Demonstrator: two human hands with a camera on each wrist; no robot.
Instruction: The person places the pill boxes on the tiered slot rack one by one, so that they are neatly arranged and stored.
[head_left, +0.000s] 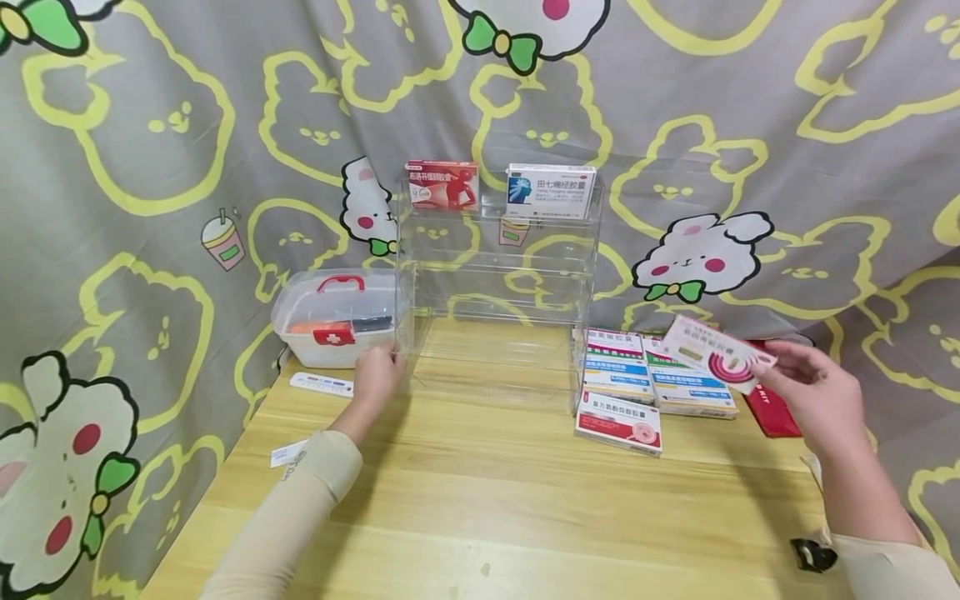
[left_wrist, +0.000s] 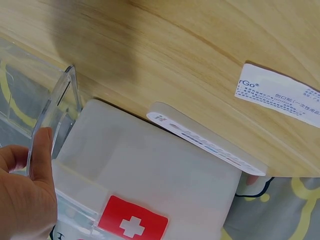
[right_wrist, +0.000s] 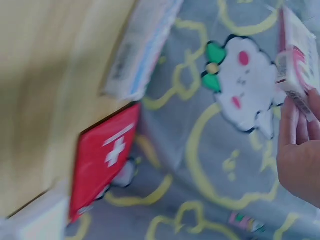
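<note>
Two boxes sit on the top tier of the clear rack point(head_left: 498, 275) in front of you: a red box point(head_left: 442, 185) on the left and a white box point(head_left: 551, 191) just beside it on the right. Your left hand point(head_left: 377, 377) is at the rack's front left corner; the left wrist view shows the thumb pressed flat against the clear edge and the fingers point(left_wrist: 12, 156) curled behind the panel, so that hand grips the rack. Touching the rack's left side stands the first-aid case point(head_left: 330, 329), white with a red handle and a red cross badge, and in front of it a long white strip point(head_left: 321, 384) lies on the surface point(head_left: 487, 500), with a paper slip point(head_left: 288, 453) nearer to you. Your right hand point(head_left: 813, 392) is raised above the surface, well to the right of the rack, and its fingers point(right_wrist: 295, 122) pinch the pink box point(head_left: 716, 353) by its right end, so that the box hangs tilted in the air over the flat boxes below. Those lie just right of the rack's foot: two blue-banded boxes point(head_left: 656, 375) side by side, and a red-ringed box point(head_left: 618, 422) in front of them. A red pouch point(head_left: 772, 408) with a white cross rests at the surface's far right edge, partly hidden under your right hand.
</note>
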